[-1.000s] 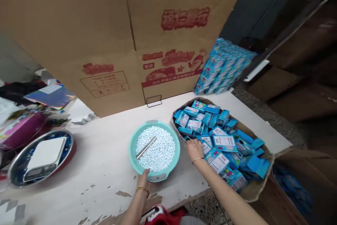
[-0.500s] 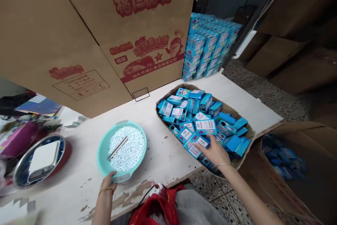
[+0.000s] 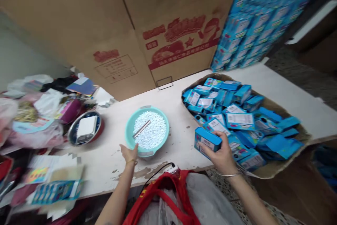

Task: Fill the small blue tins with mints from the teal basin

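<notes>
My right hand [image 3: 219, 149] is shut on a blue rectangular box [image 3: 206, 142], lifted just above the pile. That pile of similar blue boxes [image 3: 239, 121] lies in a shallow cardboard tray [image 3: 268, 174]. My left hand [image 3: 129, 153] is open, its fingertips at the near rim of a teal plastic basin [image 3: 128, 130]. The basin is full of small white tablets [image 3: 155, 132], with a metal scoop [image 3: 141, 129] lying on top of them.
A white table [image 3: 105, 172] carries everything. A tall stack of blue boxes [image 3: 252, 25] stands behind the tray, before a large printed cardboard sheet [image 3: 79, 32]. To the left, a white scale [image 3: 86, 128] sits on a steel plate [image 3: 70, 135]. A red-handled bag [image 3: 160, 197] sits below the table edge.
My right hand has taken a blue box from the pile and raised it. My left hand has shifted along the basin rim and its fingers have spread.
</notes>
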Tool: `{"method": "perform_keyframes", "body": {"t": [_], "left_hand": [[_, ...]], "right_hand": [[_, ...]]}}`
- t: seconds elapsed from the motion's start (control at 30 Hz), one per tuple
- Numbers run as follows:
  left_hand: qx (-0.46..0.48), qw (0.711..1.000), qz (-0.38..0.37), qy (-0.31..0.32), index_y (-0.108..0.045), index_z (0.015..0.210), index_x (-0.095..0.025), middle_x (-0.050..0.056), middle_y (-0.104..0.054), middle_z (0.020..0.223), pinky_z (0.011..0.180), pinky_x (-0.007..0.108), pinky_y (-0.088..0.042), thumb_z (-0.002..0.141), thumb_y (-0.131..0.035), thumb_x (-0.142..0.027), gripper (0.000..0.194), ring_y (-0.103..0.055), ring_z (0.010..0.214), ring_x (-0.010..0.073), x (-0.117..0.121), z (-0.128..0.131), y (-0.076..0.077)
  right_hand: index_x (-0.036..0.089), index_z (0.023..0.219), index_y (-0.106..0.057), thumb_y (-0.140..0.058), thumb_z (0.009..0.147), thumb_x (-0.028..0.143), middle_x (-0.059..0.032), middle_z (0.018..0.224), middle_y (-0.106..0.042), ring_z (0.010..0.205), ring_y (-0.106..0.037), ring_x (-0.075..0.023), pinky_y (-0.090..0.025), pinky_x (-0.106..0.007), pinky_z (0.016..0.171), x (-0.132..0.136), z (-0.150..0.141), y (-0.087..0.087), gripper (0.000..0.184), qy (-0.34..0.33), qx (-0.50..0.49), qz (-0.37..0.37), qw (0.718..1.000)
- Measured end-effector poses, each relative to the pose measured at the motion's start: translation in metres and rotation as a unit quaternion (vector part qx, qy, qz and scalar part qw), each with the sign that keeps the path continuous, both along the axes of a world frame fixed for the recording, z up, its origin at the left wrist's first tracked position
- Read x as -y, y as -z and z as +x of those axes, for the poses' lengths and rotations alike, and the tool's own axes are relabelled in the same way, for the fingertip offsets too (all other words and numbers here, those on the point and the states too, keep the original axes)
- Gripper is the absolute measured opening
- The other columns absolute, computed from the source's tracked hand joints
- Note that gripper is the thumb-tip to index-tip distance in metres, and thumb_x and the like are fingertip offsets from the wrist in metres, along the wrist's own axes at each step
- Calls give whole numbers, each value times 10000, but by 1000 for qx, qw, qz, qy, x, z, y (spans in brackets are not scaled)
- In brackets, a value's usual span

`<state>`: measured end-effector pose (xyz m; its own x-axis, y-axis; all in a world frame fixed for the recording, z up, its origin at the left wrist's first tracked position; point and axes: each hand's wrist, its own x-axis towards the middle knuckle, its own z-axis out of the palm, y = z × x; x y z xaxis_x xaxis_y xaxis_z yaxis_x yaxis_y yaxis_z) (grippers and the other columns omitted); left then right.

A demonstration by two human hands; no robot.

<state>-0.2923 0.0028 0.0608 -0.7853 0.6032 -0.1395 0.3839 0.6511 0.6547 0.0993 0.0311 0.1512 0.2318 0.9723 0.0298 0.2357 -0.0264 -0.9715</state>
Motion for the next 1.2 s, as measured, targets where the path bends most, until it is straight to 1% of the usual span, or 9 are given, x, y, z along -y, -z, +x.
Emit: {"method": "perform_keyframes", "body": {"t": [0.1, 0.2, 0.47, 0.63, 0.73, 0.87, 1.0, 1.1, 1.2], "left_hand": [[-184, 956, -24, 228, -382, 1313, -121, 203, -393, 1398, 1118, 473, -282, 830, -563, -320, 552, -330, 1345, 297, 2, -11, -12], [-213, 887, -141, 385, -404, 1321, -140, 165, -405, 1394, 1102, 409, -306, 883, -463, -242, 454, -364, 1313, 252, -9, -11, -16], [-203, 866, -224, 399, -536, 1173, -116, 175, -554, 1131, 928, 437, -390, 882, -379, -118, 330, -540, 1054, 269, -66, -7, 15], [-200, 855, -221, 425, -565, 1087, -109, 181, -542, 1115, 908, 435, -392, 919, -321, -138, 297, -513, 1078, 280, -79, -11, 14], [-199, 853, -213, 434, -558, 1069, -119, 173, -511, 1184, 925, 397, -389, 938, -327, -176, 272, -479, 1133, 270, -76, -17, 8], [-179, 858, -222, 427, -527, 1092, -139, 131, -567, 1113, 885, 351, -415, 953, -347, -225, 243, -555, 1027, 230, -64, -20, -4], [-139, 863, -215, 436, -511, 1100, -187, 66, -605, 1079, 829, 287, -443, 966, -354, -303, 236, -588, 966, 185, -58, -23, -16], [-114, 866, -212, 438, -481, 1175, -195, 61, -603, 1142, 837, 281, -450, 965, -355, -315, 273, -592, 986, 181, -57, -29, -24], [-97, 873, -214, 427, -423, 1288, -177, 96, -580, 1228, 877, 308, -444, 928, -431, -274, 373, -580, 1050, 212, -52, -45, -33]], "right_hand": [[236, 1043, -493, -819, 531, 402, 24, 786, -643, 707, -626, -198, -540, -331, 647, 13, -45, -6, 629, -29, -238, -154, 958], [240, 1090, -550, -728, 640, 471, -3, 834, -703, 732, -677, -236, -565, -375, 648, 27, -79, -3, 537, -33, -368, -242, 897], [236, 875, -643, -577, 764, 514, -19, 741, -736, 703, -704, -261, -589, -455, 663, 14, -109, 21, 306, -42, -372, -314, 872], [217, 854, -648, -636, 730, 455, -29, 750, -734, 749, -702, -236, -589, -392, 664, -20, -117, 28, 269, -46, -372, -280, 884], [213, 836, -646, -650, 733, 420, -25, 794, -732, 785, -696, -215, -579, -368, 725, -28, -119, 29, 231, -74, -386, -314, 864], [206, 950, -648, -676, 734, 436, -36, 883, -716, 838, -677, -212, -547, -395, 814, -20, -117, 25, 317, -225, -329, -361, 843], [253, 1083, -666, -624, 776, 524, -86, 1277, -589, 1205, -519, -264, -378, -482, 1047, -17, -116, 22, 412, -437, -161, -224, 856], [246, 1153, -652, -474, 835, 629, -82, 1381, -509, 1328, -397, -260, -240, -463, 1130, -22, -113, 23, 528, -567, -164, -188, 785], [237, 1349, -482, -659, 693, 634, -88, 1428, -455, 1329, -397, -284, -252, -462, 1124, -23, -109, 30, 787, -612, -215, -215, 730]]}}
